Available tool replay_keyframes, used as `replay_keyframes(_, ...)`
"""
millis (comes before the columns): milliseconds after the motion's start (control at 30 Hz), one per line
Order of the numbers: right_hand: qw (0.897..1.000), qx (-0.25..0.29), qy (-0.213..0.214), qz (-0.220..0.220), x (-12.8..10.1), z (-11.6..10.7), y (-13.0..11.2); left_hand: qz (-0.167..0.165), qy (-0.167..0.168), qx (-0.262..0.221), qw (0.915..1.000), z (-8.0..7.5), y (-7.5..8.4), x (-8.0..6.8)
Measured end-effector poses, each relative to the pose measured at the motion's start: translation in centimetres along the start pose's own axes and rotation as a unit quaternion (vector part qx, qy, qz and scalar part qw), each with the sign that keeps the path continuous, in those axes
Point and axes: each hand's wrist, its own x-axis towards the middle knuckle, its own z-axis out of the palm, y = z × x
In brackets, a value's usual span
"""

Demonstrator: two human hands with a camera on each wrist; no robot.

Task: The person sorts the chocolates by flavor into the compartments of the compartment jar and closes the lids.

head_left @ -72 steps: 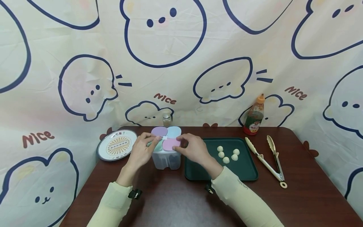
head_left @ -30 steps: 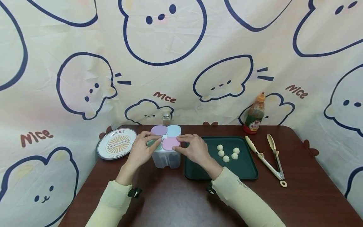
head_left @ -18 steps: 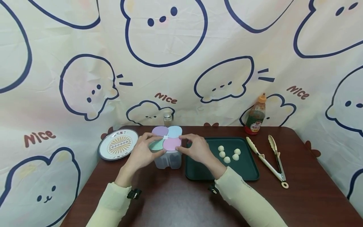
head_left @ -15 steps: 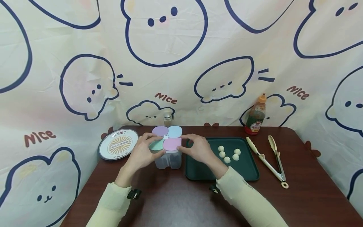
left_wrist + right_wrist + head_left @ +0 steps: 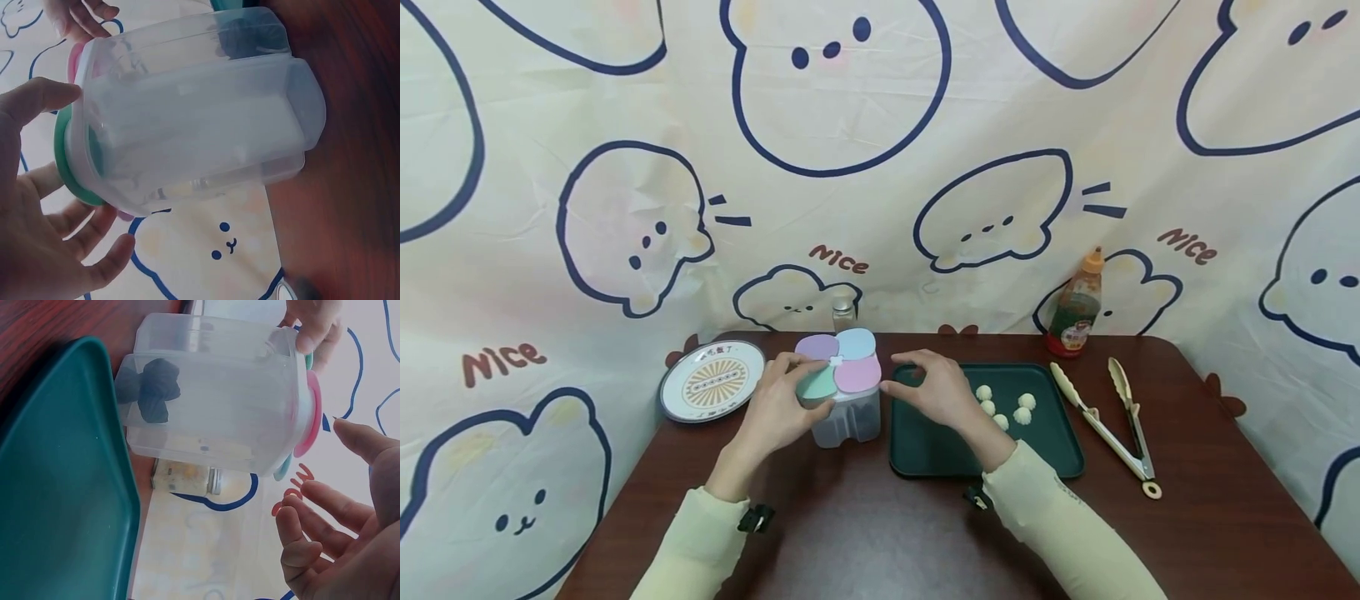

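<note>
Left hand (image 5: 775,406) gripping clear plastic 4-lidded pastel container (image 5: 842,392), right hand (image 5: 934,392) loose beside, all 4 lids unopened.

- A person's left hand (image 5: 778,408) grips a clear container (image 5: 842,412) with four pastel flap lids (image 5: 838,371), on a dark wooden desk (image 5: 865,533).
- The right hand (image 5: 936,392) hovers just beside the container, fingers loosely curled, not touching it.
- A green tray (image 5: 925,450) holds small white dumplings (image 5: 1003,404).
- Tongs (image 5: 1108,421), a sauce bottle (image 5: 1073,308) and a patterned plate (image 5: 711,379) sit nearby.
</note>
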Motion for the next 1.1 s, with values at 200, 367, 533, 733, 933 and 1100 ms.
replay_keyframes(200,1.000,0.011,-0.003,0.004,0.0,0.2,0.3,0.011,0.011,0.003,0.9999,0.1,0.1,-0.4)
replay_keyframes(367,1.000,0.013,0.000,0.009,-0.1,0.1,0.4,0.031,0.010,0.003,0.9995,0.0,0.0,-0.5)
replay_keyframes(533,1.000,0.017,0.003,0.014,-0.2,-0.2,0.5,0.042,0.009,0.004,0.9991,-0.1,-0.1,-0.4)
replay_keyframes(733,1.000,0.011,0.007,0.006,-0.2,-0.3,0.6,0.030,0.019,0.008,0.9993,0.1,0.4,-0.3)
replay_keyframes(933,1.000,0.007,0.007,0.005,-0.2,-0.3,0.8,0.037,-0.013,-0.003,0.9992,-0.1,-0.5,-0.1)
replay_keyframes(1100,1.000,0.008,0.006,0.006,-0.2,-0.4,0.9,0.042,-0.033,-0.004,0.9986,-0.3,-0.7,0.1)
